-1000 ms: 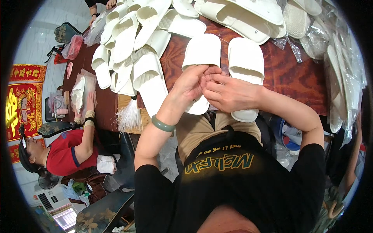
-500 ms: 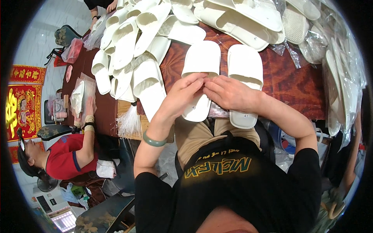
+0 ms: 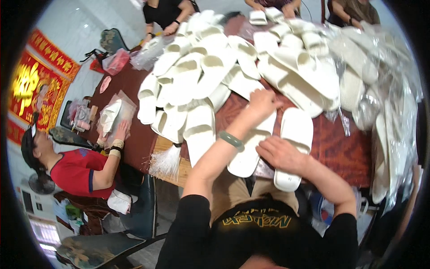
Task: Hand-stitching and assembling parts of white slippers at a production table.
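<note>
wht slipper (image 3: 297, 127) under r hand (image 3: 282, 154)

From here I hold the left hand (image 3: 263, 106) far forward, loosely curled — the right hand (image 3: 283, 154) nearer, back upward.

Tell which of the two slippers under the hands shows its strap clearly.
The right slipper: its strap shows beyond the right hand; the left hand and forearm mostly hide the left slipper's.

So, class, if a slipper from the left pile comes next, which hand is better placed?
Likely the left hand: it is farther forward, close to the left pile, while the right hand lies farther back, over the right-hand slipper.
</note>
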Tool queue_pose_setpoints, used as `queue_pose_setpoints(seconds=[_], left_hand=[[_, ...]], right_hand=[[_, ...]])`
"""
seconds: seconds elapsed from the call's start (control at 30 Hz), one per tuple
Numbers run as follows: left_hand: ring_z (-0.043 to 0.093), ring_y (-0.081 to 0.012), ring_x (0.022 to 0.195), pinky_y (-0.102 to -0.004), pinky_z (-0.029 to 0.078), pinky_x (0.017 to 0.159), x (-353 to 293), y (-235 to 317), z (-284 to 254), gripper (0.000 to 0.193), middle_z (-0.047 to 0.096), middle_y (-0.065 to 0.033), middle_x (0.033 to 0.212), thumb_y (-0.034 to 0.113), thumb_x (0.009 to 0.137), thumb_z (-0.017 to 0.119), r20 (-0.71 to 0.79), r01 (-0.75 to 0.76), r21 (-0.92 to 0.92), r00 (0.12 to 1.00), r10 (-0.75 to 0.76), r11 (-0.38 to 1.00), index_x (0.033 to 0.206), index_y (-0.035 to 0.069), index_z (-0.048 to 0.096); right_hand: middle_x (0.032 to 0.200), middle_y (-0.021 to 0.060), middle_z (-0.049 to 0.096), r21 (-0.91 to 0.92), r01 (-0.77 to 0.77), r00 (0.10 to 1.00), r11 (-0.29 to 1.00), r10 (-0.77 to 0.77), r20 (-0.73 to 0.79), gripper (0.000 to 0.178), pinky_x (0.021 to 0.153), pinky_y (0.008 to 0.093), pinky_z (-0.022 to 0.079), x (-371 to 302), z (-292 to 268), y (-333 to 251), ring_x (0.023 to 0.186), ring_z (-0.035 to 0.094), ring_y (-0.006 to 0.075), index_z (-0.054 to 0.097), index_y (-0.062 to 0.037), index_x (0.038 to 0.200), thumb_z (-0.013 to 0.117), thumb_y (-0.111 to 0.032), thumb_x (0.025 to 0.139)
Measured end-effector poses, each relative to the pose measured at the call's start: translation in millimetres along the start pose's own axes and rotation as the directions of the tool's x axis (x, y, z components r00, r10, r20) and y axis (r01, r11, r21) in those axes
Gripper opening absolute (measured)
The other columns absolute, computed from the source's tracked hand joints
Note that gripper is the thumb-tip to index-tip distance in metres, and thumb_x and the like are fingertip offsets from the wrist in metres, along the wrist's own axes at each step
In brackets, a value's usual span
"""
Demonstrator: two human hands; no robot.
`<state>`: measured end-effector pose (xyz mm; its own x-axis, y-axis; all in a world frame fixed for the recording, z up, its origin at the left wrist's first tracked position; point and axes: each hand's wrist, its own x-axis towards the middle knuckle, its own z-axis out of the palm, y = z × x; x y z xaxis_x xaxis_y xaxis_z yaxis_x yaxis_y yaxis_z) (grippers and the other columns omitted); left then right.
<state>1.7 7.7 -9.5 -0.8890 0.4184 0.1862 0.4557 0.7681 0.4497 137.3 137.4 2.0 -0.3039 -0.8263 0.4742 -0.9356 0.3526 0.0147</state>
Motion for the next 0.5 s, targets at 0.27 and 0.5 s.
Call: queue_pose_setpoints(seconds=[0.27,0.5], left_hand=[[0.063,-0.0305,0.074,-0.0406,0.047,0.071,-17.1,11.6,2.7,0.021,0.067,-0.0130,0.077,0.025,0.076,0.064,-0.031,0.000,-0.235,0.999,-0.007,0.972,0.079,0.005,0.070],[0.062,-0.0308,0.075,-0.0467,0.043,0.067,-14.0,5.1,24.0,0.018,0.065,-0.0106,0.074,0.024,0.079,0.057,-0.147,-0.058,-0.201,0.989,0.028,0.978,0.073,0.011,0.068]], right_hand=[[0.101,0.0139,0.057,0.595,-0.275,0.948,0.755,0.111,0.298,0.034,0.078,0.0391,0.048,-8.4,-42.5,-0.5,0.091,0.058,0.0319,0.056,0.0004,0.105,0.055,0.003,0.071],[0.093,0.0146,0.066,0.773,-0.345,0.926,0.532,0.328,0.188,0.020,0.076,0.0323,0.051,-8.8,-55.5,-6.4,0.087,0.065,0.0255,0.064,0.0011,0.099,0.061,0.002,0.079]])
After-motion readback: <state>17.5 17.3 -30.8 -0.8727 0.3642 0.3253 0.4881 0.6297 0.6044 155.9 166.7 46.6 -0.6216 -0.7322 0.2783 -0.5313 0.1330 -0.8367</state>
